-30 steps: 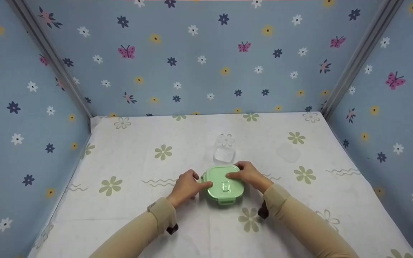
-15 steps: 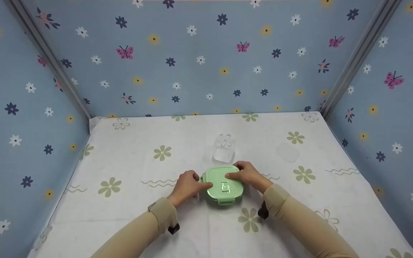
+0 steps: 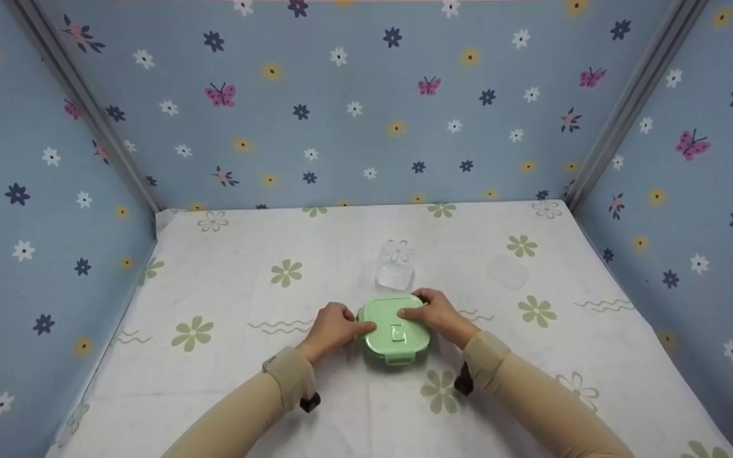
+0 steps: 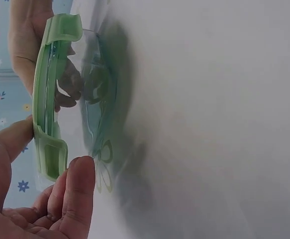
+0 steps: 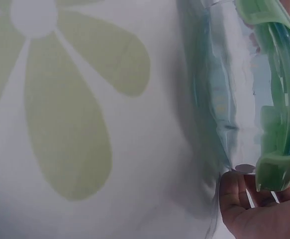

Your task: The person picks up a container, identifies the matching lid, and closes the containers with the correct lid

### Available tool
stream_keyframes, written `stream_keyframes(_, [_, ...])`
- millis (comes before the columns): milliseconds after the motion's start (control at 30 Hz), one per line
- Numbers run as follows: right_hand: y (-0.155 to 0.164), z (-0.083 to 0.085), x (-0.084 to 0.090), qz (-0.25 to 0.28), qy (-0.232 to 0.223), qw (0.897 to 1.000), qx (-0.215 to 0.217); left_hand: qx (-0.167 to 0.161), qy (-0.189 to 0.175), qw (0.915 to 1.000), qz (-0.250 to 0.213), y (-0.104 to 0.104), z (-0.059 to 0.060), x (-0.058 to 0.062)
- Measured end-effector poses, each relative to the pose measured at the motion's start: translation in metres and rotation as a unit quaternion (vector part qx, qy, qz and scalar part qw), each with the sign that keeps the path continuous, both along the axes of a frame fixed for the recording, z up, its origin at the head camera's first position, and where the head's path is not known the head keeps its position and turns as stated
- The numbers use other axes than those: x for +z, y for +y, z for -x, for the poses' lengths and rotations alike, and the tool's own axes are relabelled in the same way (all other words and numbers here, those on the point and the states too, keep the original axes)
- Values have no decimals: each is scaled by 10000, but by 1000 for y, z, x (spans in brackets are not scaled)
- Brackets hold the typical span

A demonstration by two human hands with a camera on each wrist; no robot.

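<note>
A food container with a green snap-on lid [image 3: 397, 346] and a clear body [image 5: 234, 94] stands on the cloth in the head view. My left hand [image 3: 336, 331] holds its left side, the thumb on top of the lid and the fingertips at the side latch [image 4: 52, 157]. From the far right corner my right hand [image 3: 439, 315] grips it too, thumb flat on the lid. Fingers of the right hand [image 5: 261, 209] reach another latch [image 5: 279, 172] in the right wrist view. The front latch [image 3: 400, 359] faces me; whether it is fastened I cannot tell.
Just behind the container is a small clear box [image 3: 395, 277]. A flat, transparent piece [image 3: 508, 272] lies further right, faint against the white flowered cloth [image 3: 226, 381]. Blue patterned panels [image 3: 341, 95] enclose the back and both sides.
Both hands keep the same hold on the food container, which stays in place. Only the head view has shifted very slightly.
</note>
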State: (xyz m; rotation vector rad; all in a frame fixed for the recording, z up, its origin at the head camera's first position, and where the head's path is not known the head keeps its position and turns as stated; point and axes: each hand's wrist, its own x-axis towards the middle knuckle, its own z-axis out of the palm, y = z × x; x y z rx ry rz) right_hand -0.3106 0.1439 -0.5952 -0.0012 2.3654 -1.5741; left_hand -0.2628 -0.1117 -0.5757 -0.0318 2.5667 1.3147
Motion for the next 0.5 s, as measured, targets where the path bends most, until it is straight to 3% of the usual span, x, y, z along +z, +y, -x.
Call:
stream_keyframes(267, [0, -2, -7, -45, 219, 9996, 150, 238, -265, 9994, -26, 0, 1, 0])
stream_keyframes(500, [5, -1, -8, 99, 405, 9983, 401, 466, -212, 9982, -326, 3, 0, -2])
